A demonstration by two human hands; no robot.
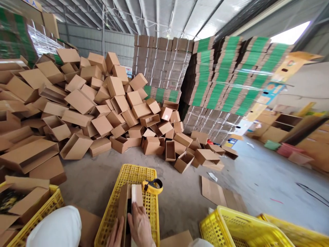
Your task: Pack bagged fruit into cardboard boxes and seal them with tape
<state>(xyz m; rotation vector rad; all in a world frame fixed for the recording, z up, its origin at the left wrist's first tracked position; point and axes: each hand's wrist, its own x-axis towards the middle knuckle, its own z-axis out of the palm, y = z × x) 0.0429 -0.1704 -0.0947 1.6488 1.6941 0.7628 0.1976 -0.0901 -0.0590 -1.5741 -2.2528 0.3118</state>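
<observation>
A narrow brown cardboard box (122,200) rests on an upturned yellow plastic crate (133,170), with a dark gap along its top. My left hand (115,235) holds the box's left side, its straight fingers close together. On the right, my right hand (140,223) grips the top flap, fingertips near a pale strip (133,193) at the flap's edge. Something black shows in the gap beside my right thumb; I cannot make out what it is. Just past the box, a yellow tape dispenser (153,187) lies at the crate's right edge.
Open cardboard boxes form a large heap (84,103) ahead and left. Strapped stacks of flat cartons (221,75) stand behind. One yellow crate (55,199) with cartons is at my left; another crate (218,226) is at right. Flattened cardboard (218,193) lies on the floor.
</observation>
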